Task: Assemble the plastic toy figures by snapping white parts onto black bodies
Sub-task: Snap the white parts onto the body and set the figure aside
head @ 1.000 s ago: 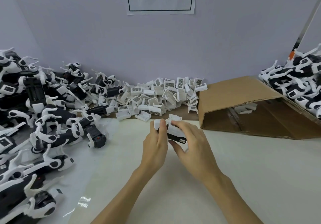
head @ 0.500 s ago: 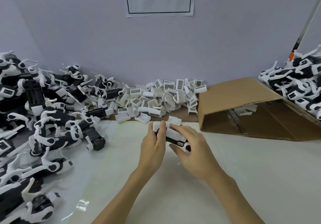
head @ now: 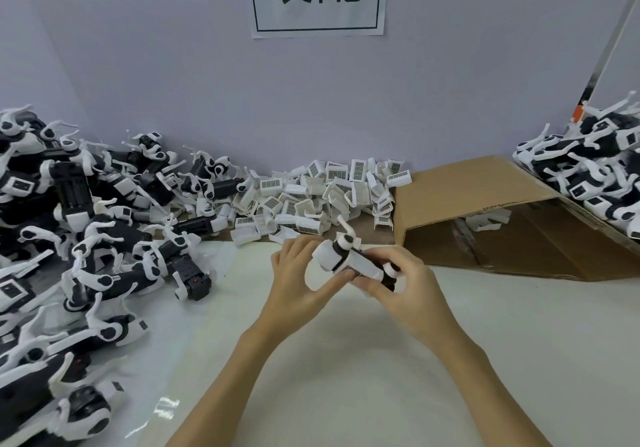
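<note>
Both hands hold one toy figure [head: 349,260] above the white table [head: 346,360] at the centre. It has a black body with white parts, and a white leg sticks up from its top. My left hand [head: 298,283] cups the figure's white left end from below, thumb against its underside. My right hand [head: 405,283] grips the black right end, fingers curled round it. A heap of loose white parts with barcode labels [head: 322,197] lies against the back wall.
A big pile of black-and-white toy figures [head: 76,231] fills the left side of the table. A tilted cardboard box [head: 491,204] lies at the right with a few white parts inside. More figures [head: 595,172] are stacked at the far right.
The figure has been turned and raised in my hands, so its white end and a white leg now show. My left hand has opened from on top to beneath it.
</note>
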`<control>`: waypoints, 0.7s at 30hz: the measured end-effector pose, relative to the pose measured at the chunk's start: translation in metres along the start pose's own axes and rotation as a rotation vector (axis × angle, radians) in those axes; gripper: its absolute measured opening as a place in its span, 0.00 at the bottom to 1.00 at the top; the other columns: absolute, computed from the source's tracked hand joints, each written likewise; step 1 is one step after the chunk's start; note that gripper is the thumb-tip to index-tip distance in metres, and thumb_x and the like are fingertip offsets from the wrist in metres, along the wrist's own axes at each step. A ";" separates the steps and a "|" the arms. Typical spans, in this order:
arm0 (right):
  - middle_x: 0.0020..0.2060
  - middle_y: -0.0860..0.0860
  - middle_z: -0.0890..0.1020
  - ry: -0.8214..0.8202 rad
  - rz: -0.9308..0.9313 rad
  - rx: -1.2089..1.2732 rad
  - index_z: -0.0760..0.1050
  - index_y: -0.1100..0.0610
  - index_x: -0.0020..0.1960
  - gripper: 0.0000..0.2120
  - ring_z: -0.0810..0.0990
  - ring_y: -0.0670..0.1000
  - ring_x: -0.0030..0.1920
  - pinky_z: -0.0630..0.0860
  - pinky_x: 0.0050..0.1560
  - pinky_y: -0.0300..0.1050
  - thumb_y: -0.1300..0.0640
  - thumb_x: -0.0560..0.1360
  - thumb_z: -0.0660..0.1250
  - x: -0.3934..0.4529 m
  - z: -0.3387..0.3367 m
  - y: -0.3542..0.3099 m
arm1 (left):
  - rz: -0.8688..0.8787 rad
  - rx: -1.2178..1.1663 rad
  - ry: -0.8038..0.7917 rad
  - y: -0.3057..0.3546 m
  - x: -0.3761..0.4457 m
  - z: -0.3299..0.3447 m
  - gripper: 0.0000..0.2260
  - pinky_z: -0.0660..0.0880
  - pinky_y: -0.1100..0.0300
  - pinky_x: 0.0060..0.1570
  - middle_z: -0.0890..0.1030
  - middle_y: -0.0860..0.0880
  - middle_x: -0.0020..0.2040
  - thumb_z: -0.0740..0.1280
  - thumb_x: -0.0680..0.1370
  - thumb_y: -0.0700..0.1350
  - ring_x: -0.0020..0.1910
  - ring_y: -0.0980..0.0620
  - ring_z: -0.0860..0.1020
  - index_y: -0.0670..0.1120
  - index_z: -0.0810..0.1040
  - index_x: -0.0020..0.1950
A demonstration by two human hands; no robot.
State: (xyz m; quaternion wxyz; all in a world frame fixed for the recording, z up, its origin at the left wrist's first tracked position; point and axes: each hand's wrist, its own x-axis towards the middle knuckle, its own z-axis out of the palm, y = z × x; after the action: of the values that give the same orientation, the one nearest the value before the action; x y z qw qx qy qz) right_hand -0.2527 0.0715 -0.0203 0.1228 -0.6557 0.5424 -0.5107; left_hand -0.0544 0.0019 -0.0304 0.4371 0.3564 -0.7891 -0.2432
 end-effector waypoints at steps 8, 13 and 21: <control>0.53 0.41 0.81 -0.033 -0.061 -0.252 0.82 0.50 0.62 0.15 0.76 0.47 0.58 0.74 0.60 0.45 0.43 0.80 0.68 -0.002 0.004 0.007 | -0.226 -0.249 -0.071 0.002 0.003 -0.006 0.15 0.68 0.46 0.75 0.79 0.58 0.62 0.79 0.77 0.57 0.71 0.52 0.72 0.64 0.84 0.63; 0.57 0.38 0.79 -0.004 -0.091 -0.205 0.78 0.49 0.68 0.20 0.76 0.43 0.60 0.73 0.65 0.47 0.41 0.80 0.68 0.000 0.006 0.002 | -0.289 -0.398 -0.027 0.005 0.005 -0.002 0.16 0.73 0.53 0.67 0.84 0.52 0.60 0.77 0.74 0.61 0.65 0.56 0.79 0.59 0.87 0.59; 0.60 0.45 0.80 0.119 -0.153 -0.349 0.75 0.52 0.68 0.26 0.79 0.50 0.59 0.79 0.59 0.49 0.54 0.73 0.80 -0.008 0.025 -0.002 | -0.311 -0.229 0.079 -0.001 0.006 0.004 0.21 0.70 0.61 0.56 0.82 0.59 0.47 0.72 0.66 0.73 0.50 0.58 0.75 0.61 0.83 0.49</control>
State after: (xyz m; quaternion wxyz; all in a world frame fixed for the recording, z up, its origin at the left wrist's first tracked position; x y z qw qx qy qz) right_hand -0.2304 0.0691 -0.0350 -0.0641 -0.6752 0.5773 -0.4547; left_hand -0.0603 -0.0031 -0.0296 0.4626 0.4313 -0.6739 -0.3819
